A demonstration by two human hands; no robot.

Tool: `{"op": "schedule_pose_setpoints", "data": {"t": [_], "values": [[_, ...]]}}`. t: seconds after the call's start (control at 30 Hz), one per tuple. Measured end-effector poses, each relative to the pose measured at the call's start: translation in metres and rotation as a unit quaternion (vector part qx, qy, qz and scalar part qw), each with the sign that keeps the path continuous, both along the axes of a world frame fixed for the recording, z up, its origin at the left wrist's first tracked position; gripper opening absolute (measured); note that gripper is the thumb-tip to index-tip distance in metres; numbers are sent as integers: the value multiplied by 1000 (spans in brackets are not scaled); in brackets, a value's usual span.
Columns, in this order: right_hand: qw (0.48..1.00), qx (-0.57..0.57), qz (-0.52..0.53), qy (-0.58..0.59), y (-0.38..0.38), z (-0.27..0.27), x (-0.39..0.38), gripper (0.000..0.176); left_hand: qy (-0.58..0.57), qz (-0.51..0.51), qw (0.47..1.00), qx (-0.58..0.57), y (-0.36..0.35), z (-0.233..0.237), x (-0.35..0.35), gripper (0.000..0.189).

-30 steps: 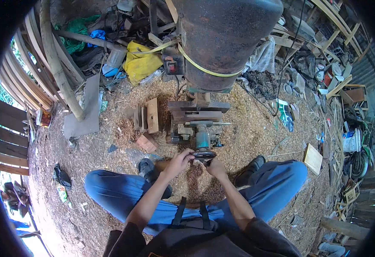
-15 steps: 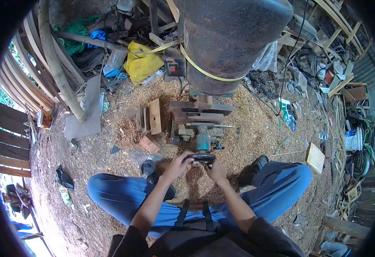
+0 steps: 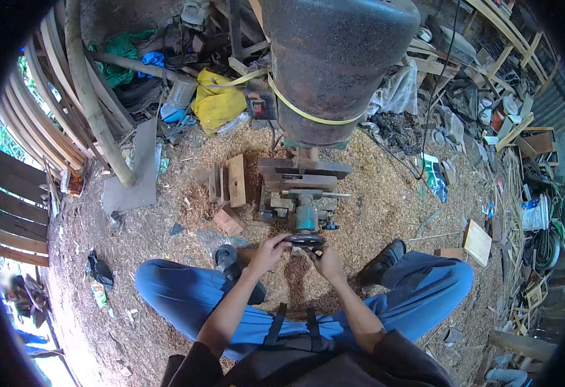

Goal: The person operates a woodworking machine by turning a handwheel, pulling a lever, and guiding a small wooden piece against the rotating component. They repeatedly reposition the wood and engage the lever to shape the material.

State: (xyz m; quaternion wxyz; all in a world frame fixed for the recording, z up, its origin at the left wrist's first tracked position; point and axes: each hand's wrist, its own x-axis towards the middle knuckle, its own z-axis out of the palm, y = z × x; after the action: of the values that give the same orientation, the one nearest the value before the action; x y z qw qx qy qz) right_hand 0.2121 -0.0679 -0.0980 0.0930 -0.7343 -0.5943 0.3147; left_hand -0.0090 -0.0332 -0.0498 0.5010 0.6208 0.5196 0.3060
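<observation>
I see the black handwheel [image 3: 305,241] just below the middle of the frame, at the near end of a small teal machine [image 3: 306,216] that stands on the sawdust floor [image 3: 385,200]. The left hand [image 3: 271,248] comes in from the lower left. Its fingers are curled over the wheel's left rim with the thumb on top, so that side is pinched between them. The right hand [image 3: 327,262] sits just below and right of the wheel, with its fingers bent up against the lower right edge. They touch it, but I cannot tell how tightly they close. The wheel lies between the two sets of fingertips, above the gap between the knees in blue trousers [image 3: 179,293].

Behind the machine, a large rusty drum [image 3: 334,58] fills the upper middle of the frame, with a yellow strap [image 3: 308,115] around it. A few wooden blocks [image 3: 234,180] stand left of the machine. A yellow bag [image 3: 221,103] lies in the clutter at upper left. A flat wooden board [image 3: 476,242] rests on the sawdust at right.
</observation>
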Motion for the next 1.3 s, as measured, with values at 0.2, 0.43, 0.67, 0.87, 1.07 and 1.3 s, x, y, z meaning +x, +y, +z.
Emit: {"op": "schedule_pose_setpoints", "data": {"t": [0.2, 0.43, 0.67, 0.87, 1.07, 1.3], "values": [[1000, -15, 7, -10, 4, 11, 2, 29, -8, 29, 999, 43, -3, -12, 6, 29], [999, -26, 31, 12, 17, 14, 43, 28, -15, -5, 999, 42, 0, -17, 25, 30], [863, -273, -114, 410, 26, -17, 69, 24, -27, -29, 999, 9, 2, 7, 22, 33], [707, -432, -167, 535, 37, -2, 60, 19, -50, -28, 995, 77, 4, -14, 22, 33], [736, -355, -233, 528, 31, -32, 49, 11, -25, -40, 999, 2, 6, -8, 19, 35], [844, -286, -211, 401, 31, -13, 34, 15, -10, -32, 999, 3, 5, -13, 18, 42]]}}
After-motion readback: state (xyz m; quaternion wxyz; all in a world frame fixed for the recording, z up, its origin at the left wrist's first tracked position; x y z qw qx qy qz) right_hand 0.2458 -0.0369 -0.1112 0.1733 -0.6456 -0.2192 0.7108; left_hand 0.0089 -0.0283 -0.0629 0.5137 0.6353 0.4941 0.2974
